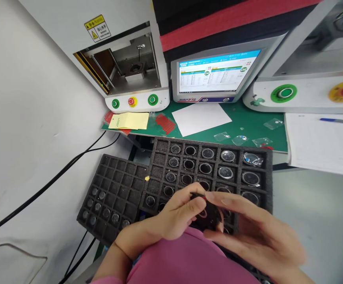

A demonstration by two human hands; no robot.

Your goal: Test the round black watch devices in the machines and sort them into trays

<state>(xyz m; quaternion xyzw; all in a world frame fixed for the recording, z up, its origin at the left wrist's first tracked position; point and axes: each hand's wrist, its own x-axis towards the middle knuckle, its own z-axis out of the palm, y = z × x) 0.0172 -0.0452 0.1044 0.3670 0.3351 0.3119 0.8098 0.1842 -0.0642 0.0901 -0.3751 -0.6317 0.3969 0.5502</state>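
A dark, glossy, round part [211, 217] is held between my two hands, close to my body and above the larger foam tray [156, 157]. My left hand [180, 215] grips its left edge, thumb on top and fingers curled underneath. On the other side, my right hand [257, 225] has its fingers along the upper edge and its thumb at the lower edge. A small reddish spot shows near the fingertips. Round, glossy-faced pieces [205, 168] sit in many of the tray's square pockets; my hands cover some of them.
A second foam tray [124, 179] with small round pieces lies to the left. Behind are a press machine [137, 98], a monitor [215, 75] and another machine [307, 92]. The green bench [201, 132] holds white paper [201, 118], yellow slips [130, 120] and clear film scraps [239, 140].
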